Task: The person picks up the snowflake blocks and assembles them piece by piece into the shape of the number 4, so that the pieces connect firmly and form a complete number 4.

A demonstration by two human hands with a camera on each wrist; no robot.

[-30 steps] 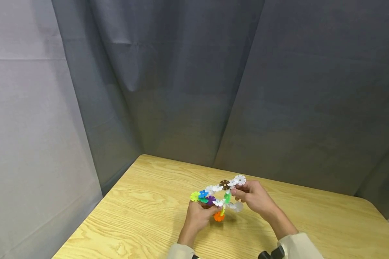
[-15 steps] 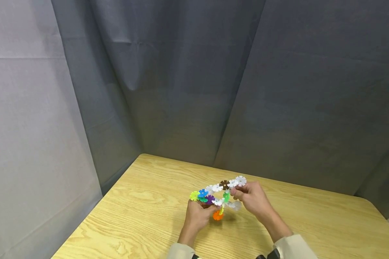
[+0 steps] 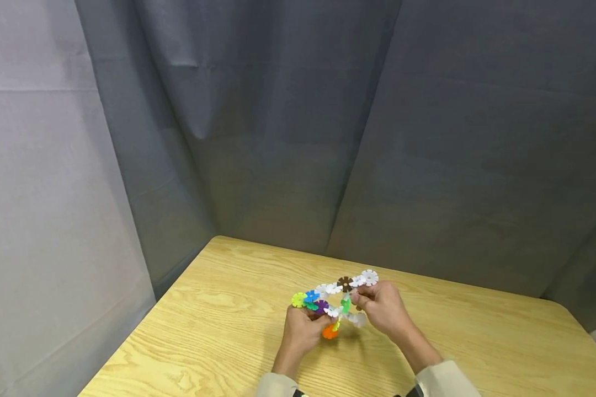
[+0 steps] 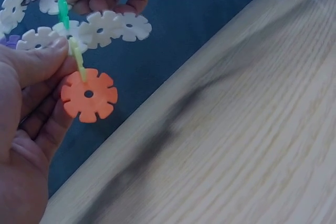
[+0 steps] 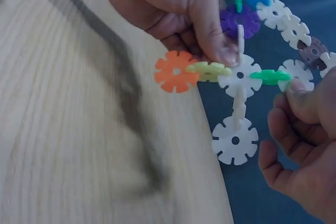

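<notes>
snowflake-disc chain [image 3: 335,302] sits in the air just above the wooden table [image 3: 218,331], between both our hands. left hand [image 3: 302,331] pinches it near the white disc [image 5: 240,76], with the orange disc [image 4: 88,95] dangling at that end. right hand [image 3: 384,309] pinches the green disc [image 5: 270,76] on the other side. well over 10 discs look joined already, so we judge the build far along. no loose discs in view. grey curtain [image 3: 377,138] behind.
</notes>
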